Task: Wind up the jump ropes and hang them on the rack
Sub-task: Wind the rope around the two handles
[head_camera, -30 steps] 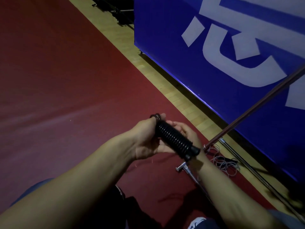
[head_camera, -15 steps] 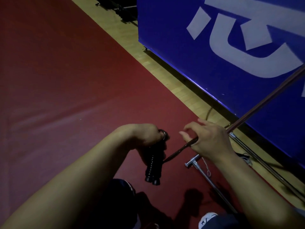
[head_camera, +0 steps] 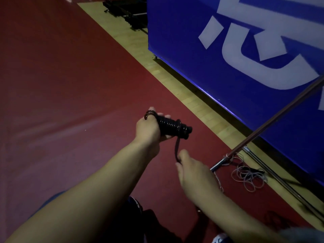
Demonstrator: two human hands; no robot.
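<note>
My left hand (head_camera: 149, 128) grips the black ribbed jump rope handles (head_camera: 172, 126), held side by side and pointing right, with dark rope coiled around them. A loop of rope sticks out past my thumb at the left end. A free strand of the rope (head_camera: 177, 148) drops from the handles down to my right hand (head_camera: 192, 171), which pinches its lower end just below the handles. The rack's metal poles (head_camera: 270, 130) slant up to the right behind my right hand; its base bar (head_camera: 219, 163) lies on the floor.
A red mat (head_camera: 70, 102) covers the floor, edged by a strip of wooden flooring (head_camera: 201, 106). A blue padded barrier with white lettering (head_camera: 245, 58) stands to the right. A thin pale cord lies coiled (head_camera: 249, 176) by the rack base. Dark equipment (head_camera: 126, 13) sits at the top.
My left hand has raised the handles and turned them from hanging down to pointing right. My right hand has dropped from beside the rack pole to below the handles, drawing the rope strand down.
</note>
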